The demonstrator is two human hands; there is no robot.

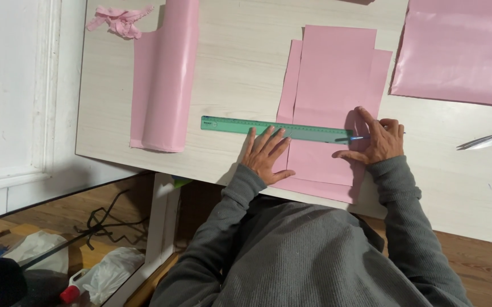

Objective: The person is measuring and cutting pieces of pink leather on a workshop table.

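**Ruler held across pink sheets, pen at its edge**

The left hand [266,154] lay open, palm down, fingers spread, pressing the green ruler [274,130] flat across the stacked pink sheets [334,85] near the front edge of the pale table [234,62]. The right hand [378,140] was closed around a blue pen [355,138], its tip touching the ruler's right end on the pink sheets. The ruler ran roughly level, its left end on bare table. A pink roll [169,74] lay to the left, well apart. A larger pink sheet [456,51] lay at upper right. Scissors [487,140] rested at the right edge. Crumpled pink scraps [118,20] sat at the far left corner.
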